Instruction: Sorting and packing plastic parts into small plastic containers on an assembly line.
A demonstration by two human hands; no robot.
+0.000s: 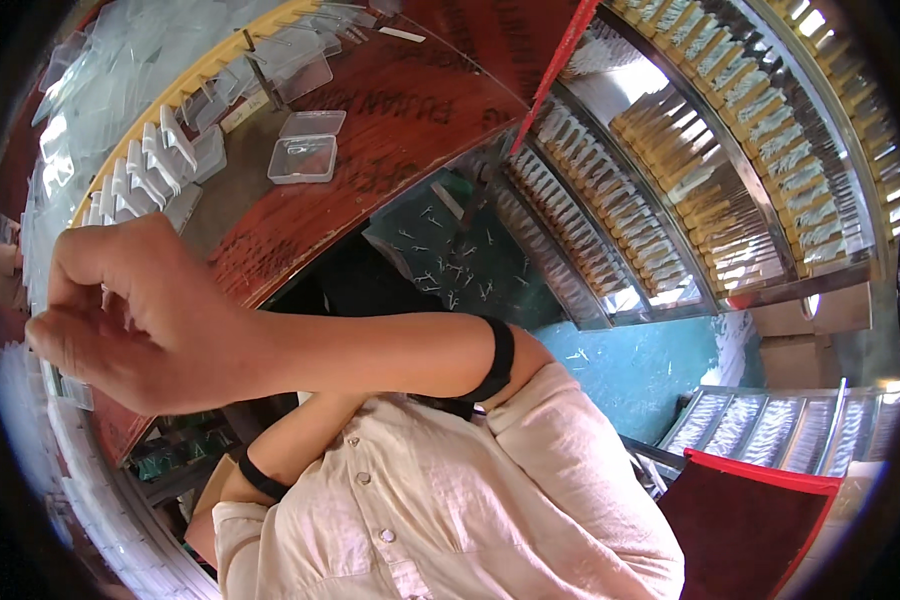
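Our right hand [140, 320] hangs, fingers curled narrow, near thin white plastic pieces [157, 158] along the yellow slotted rail [213, 60]; any grip, we can't tell. Left hand's hidden; we'd best keep knuckles off that row.

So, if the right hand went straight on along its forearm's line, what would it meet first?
The right hand would probably meet the clear plastic pieces heaped toward the left edge, though depth is unclear.
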